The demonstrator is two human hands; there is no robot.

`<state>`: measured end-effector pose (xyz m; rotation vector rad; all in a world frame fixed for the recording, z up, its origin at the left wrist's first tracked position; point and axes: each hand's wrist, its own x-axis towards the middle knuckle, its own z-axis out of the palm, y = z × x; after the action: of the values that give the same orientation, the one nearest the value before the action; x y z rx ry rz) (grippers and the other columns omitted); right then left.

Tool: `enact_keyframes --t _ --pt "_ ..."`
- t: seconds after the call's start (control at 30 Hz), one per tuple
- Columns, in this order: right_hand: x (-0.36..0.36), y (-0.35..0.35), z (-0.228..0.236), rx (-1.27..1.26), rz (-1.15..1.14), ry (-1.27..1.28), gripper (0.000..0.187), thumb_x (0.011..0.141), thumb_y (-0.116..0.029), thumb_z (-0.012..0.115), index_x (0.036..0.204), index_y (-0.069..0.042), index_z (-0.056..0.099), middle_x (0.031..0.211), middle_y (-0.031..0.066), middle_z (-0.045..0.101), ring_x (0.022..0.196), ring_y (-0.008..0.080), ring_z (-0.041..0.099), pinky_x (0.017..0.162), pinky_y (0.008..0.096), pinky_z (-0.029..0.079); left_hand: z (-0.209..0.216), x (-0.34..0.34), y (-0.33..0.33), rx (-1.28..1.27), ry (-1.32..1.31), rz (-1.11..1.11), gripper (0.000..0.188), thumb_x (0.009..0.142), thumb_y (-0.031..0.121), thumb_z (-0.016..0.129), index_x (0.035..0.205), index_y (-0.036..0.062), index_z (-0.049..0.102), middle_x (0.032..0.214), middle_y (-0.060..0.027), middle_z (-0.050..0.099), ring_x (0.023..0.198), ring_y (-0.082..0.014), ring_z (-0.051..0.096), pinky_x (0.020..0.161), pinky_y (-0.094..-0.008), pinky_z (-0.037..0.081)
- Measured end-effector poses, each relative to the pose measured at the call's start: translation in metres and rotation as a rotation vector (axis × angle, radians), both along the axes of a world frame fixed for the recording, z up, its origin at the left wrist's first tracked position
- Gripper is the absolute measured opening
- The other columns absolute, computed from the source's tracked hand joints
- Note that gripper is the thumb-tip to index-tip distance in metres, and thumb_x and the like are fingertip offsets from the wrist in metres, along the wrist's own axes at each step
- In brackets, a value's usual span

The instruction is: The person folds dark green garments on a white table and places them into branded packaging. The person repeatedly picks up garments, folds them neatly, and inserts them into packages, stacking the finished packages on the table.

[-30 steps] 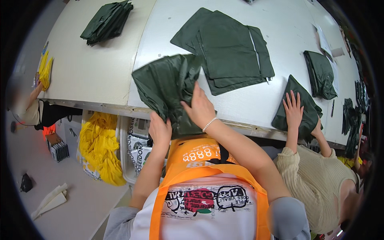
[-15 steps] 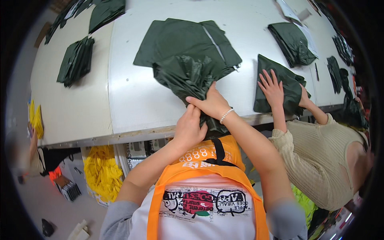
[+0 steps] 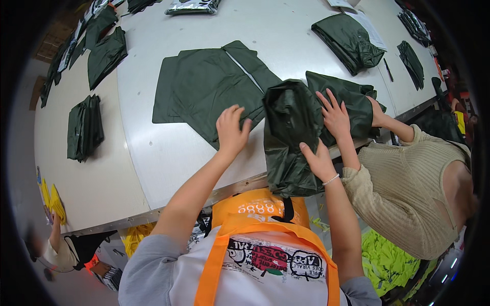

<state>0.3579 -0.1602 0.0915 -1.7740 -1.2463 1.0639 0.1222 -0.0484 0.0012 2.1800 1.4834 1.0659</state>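
My right hand [image 3: 318, 162] grips the side of a loose, dark green shiny fabric piece [image 3: 291, 137], its thumb on top and most fingers hidden behind. The piece hangs over the table's front edge, and its rounded far end has an open fold. My left hand [image 3: 233, 131] is empty, fingers apart and partly curled, just above the lower part of a dark green folded garment [image 3: 204, 84]. That garment lies flat on the table, with a pale strip running slantwise near its right side.
At my right a co-worker's hands [image 3: 336, 118] press on another dark green garment [image 3: 352, 97], close beside my piece. Folded green stacks [image 3: 84, 127] stand on the white table [image 3: 153, 168] at left and far right [image 3: 347, 43]. Yellow-green fabric [image 3: 388, 260] is heaped below at right.
My hands have parted. The right has swung the bunched green piece off the flat garment to the right and toward me; the left has let go and opened. My view has shifted slightly.
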Motion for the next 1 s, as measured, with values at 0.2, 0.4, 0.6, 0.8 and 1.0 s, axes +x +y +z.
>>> enact_keyframes --t 0.2,0.4,0.6,0.8,1.0 --pt "-0.002 -0.005 0.008 0.020 0.045 -0.017 0.047 0.087 -0.022 0.061 0.123 0.006 0.048 0.113 0.0211 0.062 0.105 0.0304 0.060 0.091 0.0350 0.044 -0.027 -0.062 0.019 -0.182 0.613 -0.224 0.062 0.087 0.043 0.057 0.142 0.0215 0.037 0.152 -0.0055 0.026 0.140 -0.0261 0.023 0.113 -0.0507 0.015" --pt "-0.026 0.011 0.007 -0.068 0.230 -0.383 0.068 0.081 -0.023 0.065 0.134 0.006 0.033 0.114 0.0266 0.058 0.104 0.0394 0.057 0.088 0.0408 0.046 -0.021 -0.190 0.055 -0.120 0.647 -0.077 0.040 0.081 0.007 0.053 0.121 0.0094 0.056 0.140 -0.0096 0.044 0.132 -0.0271 0.037 0.111 -0.0480 0.023" --pt "-0.043 0.041 -0.021 -0.151 0.366 -0.663 0.092 0.081 -0.038 0.064 0.138 0.017 0.018 0.120 0.0288 0.052 0.109 0.0381 0.055 0.088 0.0395 0.049 0.011 -0.097 -0.025 -0.633 -0.026 0.028 0.025 0.082 0.021 0.062 0.096 0.0010 0.062 0.097 -0.0168 0.062 0.088 -0.0343 0.060 0.078 -0.0397 0.048" --pt "-0.037 0.043 -0.032 -0.105 0.329 -0.612 0.094 0.080 -0.041 0.064 0.138 0.017 0.018 0.121 0.0309 0.051 0.109 0.0386 0.055 0.087 0.0396 0.049 0.007 -0.043 -0.096 -0.472 0.015 0.137 0.055 0.080 0.030 0.068 0.119 -0.0033 0.047 0.126 -0.0194 0.044 0.114 -0.0363 0.046 0.095 -0.0430 0.038" --pt "-0.034 0.044 -0.040 -0.069 0.319 -0.570 0.096 0.078 -0.041 0.066 0.138 0.015 0.016 0.115 0.0313 0.055 0.104 0.0409 0.057 0.088 0.0416 0.048 -0.030 -0.101 -0.114 -0.272 0.407 -0.233 0.070 0.080 0.036 0.066 0.134 0.0003 0.041 0.150 -0.0174 0.026 0.138 -0.0354 0.023 0.111 -0.0493 0.020"
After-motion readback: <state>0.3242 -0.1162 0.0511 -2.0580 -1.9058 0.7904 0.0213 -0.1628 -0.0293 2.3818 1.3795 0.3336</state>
